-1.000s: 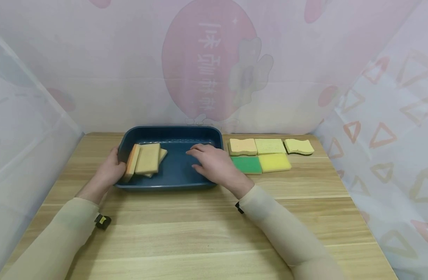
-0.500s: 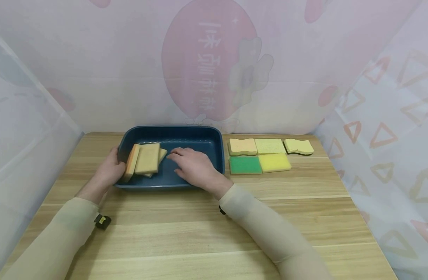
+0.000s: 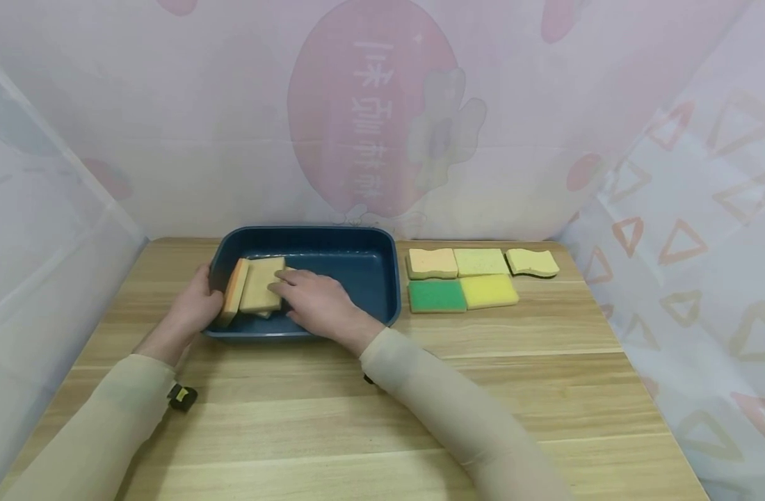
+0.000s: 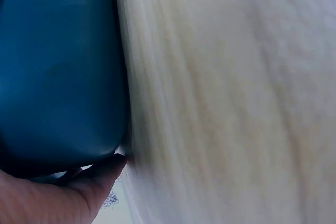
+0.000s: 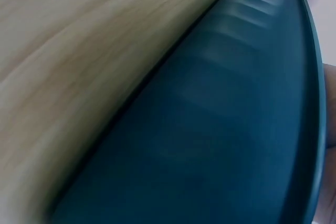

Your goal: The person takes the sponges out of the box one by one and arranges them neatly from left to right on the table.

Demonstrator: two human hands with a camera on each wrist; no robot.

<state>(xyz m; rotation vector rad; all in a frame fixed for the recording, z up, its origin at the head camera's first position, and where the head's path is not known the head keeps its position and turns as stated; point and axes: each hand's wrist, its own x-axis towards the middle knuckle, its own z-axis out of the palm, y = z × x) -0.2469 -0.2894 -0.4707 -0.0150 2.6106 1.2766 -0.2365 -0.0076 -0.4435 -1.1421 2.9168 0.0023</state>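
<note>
A dark blue rectangular tray [image 3: 370,278] stands on the wooden table. My left hand [image 3: 195,299] holds its left end, thumb over the rim and fingers along the outer wall. In the left wrist view, a fingertip touches the tray's outside. Inside, a beige sponge [image 3: 261,285] lies on top of another sponge, mostly covered. Against the left wall leans an orange-backed sponge [image 3: 235,289]. My right hand [image 3: 320,303] is over the tray, its loosely bent fingertips at the top sponge's right edge; whether they press it is unclear.
Right of the tray lie a peach wavy sponge [image 3: 432,263], a pale yellow sponge [image 3: 480,262], a wavy yellow sponge [image 3: 533,262], a green sponge [image 3: 437,296] and a bright yellow sponge [image 3: 489,290]. Patterned cloth walls [image 3: 232,139] enclose the table.
My right hand has moved left across the tray, from near its right side to the top beige sponge. My left hand, the tray and the sponges have stayed in place.
</note>
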